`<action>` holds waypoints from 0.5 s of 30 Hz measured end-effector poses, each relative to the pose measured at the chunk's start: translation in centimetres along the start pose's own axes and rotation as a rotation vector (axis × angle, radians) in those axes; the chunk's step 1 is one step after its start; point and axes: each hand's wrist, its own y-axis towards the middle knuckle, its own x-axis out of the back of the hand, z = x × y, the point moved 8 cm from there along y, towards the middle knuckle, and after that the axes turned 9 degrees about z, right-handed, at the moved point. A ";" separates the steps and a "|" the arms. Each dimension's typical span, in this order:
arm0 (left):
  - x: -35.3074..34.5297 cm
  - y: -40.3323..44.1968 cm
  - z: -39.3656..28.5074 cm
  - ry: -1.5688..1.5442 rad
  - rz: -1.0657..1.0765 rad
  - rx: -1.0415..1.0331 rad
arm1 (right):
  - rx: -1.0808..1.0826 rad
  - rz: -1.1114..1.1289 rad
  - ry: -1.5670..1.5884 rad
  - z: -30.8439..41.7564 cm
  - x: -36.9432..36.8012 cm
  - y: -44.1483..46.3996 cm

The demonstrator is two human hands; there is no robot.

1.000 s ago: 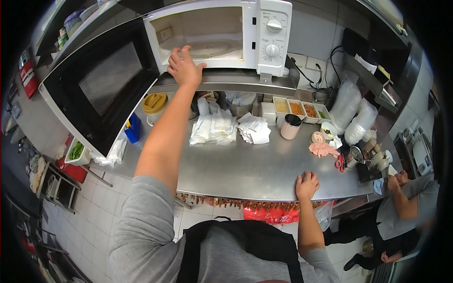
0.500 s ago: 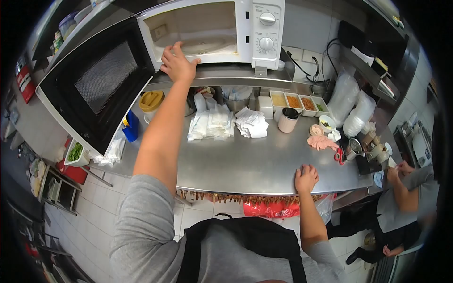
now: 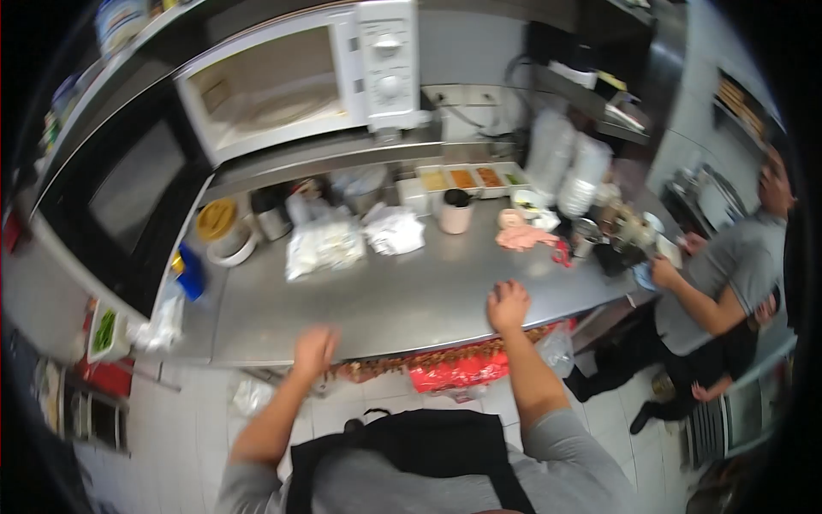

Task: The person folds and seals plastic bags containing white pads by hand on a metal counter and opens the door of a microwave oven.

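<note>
A: Where is the microwave [image 3: 345, 64] found?

B: It is set on a steel shelf [image 3: 330, 156] above the back of the desk [image 3: 411, 291]. Its 1 door [image 3: 128, 193] is swung wide to the left, and 1 round turntable [image 3: 291, 111] is seen inside. 2 knobs [image 3: 390, 85] are carried on its panel.

A: How are the 2 hands placed?

B: The right hand [image 3: 508, 306] is rested at the front edge of the desk, its fingers bent and slightly apart. The left hand [image 3: 317, 347] is blurred near the same edge; whether its fingers are spread or pressed together cannot be told.

A: And the containers?

B: 4 white containers [image 3: 476, 180] are lined up at the back, filled from left to right with pale yellow, orange, orange-brown and green food. In front of them 1 pink canister [image 3: 455, 221] is stood, its contents hidden. Farther left, 1 tub is capped by 1 yellow lid [image 3: 217, 220], and at the far left 1 white bin [image 3: 120, 334] is filled with green leaves.

A: Anything more to be counted?

B: 2 tall stacks [image 3: 586, 176] are wrapped in clear plastic. 1 pair of red scissors [image 3: 561, 253] is laid beside 1 pink cloth [image 3: 524, 237]. The white packs [image 3: 324, 246] cannot be counted.
</note>
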 end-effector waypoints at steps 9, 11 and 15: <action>-14.4 -38.5 17.9 -0.383 -0.069 0.852 | -0.045 0.045 0.017 0.9 0.5 -0.2; -0.3 -29.6 13.2 -0.320 -0.386 0.857 | -0.045 0.053 0.020 0.6 0.1 -0.1; 20.0 -18.3 14.0 -0.138 -0.934 0.441 | -0.066 0.138 0.049 0.0 -0.6 -0.7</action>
